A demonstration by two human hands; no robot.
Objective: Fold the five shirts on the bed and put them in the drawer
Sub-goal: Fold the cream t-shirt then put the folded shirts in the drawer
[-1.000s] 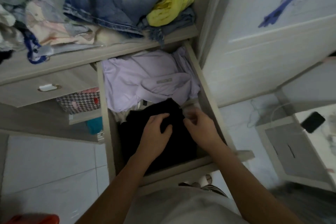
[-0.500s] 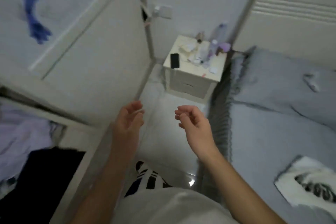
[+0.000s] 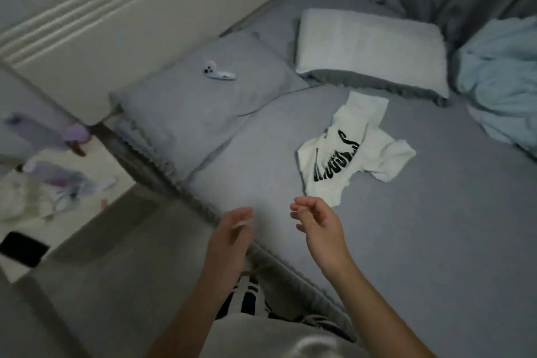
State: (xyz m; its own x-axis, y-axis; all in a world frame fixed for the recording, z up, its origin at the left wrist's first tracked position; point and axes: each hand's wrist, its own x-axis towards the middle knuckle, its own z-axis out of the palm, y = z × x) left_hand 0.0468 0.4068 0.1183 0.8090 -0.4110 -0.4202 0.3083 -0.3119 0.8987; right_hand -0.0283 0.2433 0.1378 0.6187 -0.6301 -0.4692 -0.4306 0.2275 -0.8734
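A white shirt (image 3: 353, 147) with black lettering lies crumpled on the grey bed (image 3: 406, 227), right of centre. My right hand (image 3: 318, 224) hovers just below and left of it, fingers loosely curled, holding nothing. My left hand (image 3: 232, 234) is blurred over the bed's near edge, fingers relaxed, also empty. The drawer is out of view.
A grey pillow (image 3: 209, 102) with a white controller (image 3: 218, 73) on it and a white pillow (image 3: 369, 49) lie at the head of the bed. A light blue blanket (image 3: 502, 81) is bunched at the right. A cluttered nightstand (image 3: 43, 192) with a black phone (image 3: 23, 248) stands at left.
I have turned from the open drawer toward the bed. Both hands left the black garment in the drawer and now hover empty near the white shirt.
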